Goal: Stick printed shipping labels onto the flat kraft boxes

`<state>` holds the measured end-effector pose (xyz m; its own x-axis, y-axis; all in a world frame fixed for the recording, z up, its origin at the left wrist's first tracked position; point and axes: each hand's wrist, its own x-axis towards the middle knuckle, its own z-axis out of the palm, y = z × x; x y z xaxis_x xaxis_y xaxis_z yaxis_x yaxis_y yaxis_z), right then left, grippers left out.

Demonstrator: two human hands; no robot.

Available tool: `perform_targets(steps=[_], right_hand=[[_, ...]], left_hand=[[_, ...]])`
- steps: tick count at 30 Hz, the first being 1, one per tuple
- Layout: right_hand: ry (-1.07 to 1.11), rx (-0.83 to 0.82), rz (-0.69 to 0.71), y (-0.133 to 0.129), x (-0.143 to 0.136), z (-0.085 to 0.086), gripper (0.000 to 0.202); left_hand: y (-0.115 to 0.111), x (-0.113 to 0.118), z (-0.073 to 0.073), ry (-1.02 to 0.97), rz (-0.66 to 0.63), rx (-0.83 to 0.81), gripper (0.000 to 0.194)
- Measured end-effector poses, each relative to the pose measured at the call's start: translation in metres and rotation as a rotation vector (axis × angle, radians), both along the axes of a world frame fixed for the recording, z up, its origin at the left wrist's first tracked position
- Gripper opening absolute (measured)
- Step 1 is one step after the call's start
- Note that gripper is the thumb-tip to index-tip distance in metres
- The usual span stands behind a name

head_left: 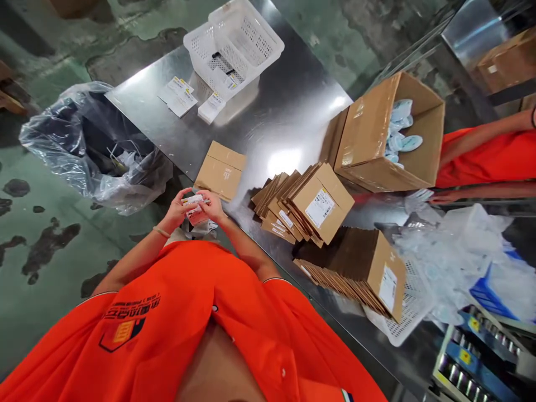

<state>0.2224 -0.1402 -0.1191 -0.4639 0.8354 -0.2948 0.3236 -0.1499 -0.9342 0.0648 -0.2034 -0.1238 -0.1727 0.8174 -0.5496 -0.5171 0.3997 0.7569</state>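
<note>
Both my hands meet near the table's left front edge, around a small stack of printed labels [193,204]. My left hand [178,211] grips the labels from the left, its fingers closed on them. From the right, my right hand [213,205] pinches the same labels. Just beyond my hands lies a flat, folded cardboard box [221,170] with no label on its visible face. To the right lean stacks of flat cardboard boxes [322,204] with white labels, and a second stack [387,273] stands nearer the front.
On the steel table [276,134], white baskets [234,44] stand beside label sheets [179,96]. A lined bin [96,145] is at left. An open carton [368,131] holds wrapped items. Plastic bags [452,245] lie at right. Another person's arm [486,134] reaches behind the carton.
</note>
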Motion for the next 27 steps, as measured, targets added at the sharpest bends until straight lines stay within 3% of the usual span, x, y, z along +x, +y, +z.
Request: perform_targets(steps=[5,11,14,18,23,27], right_hand=[[0.006,0.001,-0.009,0.004,0.008,-0.009,0.027],[-0.036,-0.006,-0.222,-0.005,0.015,-0.026,0.02],[-0.104,0.096,-0.262,-0.004,0.021,-0.024,0.013],[-0.247,0.266,-0.343,0.045,0.031,-0.019,0.008],[-0.511,0.199,-0.447,0.141,0.034,-0.031,0.009],[-0.647,0.17,-0.394,0.169,0.028,-0.046,0.006]], left_hand=[[0.006,0.002,-0.002,0.162,-0.101,-0.008,0.075],[0.027,0.012,-0.007,0.339,-0.186,0.003,0.056],[0.033,0.016,-0.016,0.292,-0.255,-0.052,0.051],[0.033,0.02,-0.036,0.101,-0.413,-0.174,0.048],[0.031,0.037,-0.061,0.019,-0.426,-0.289,0.053],[0.028,0.04,-0.074,0.048,-0.462,-0.329,0.049]])
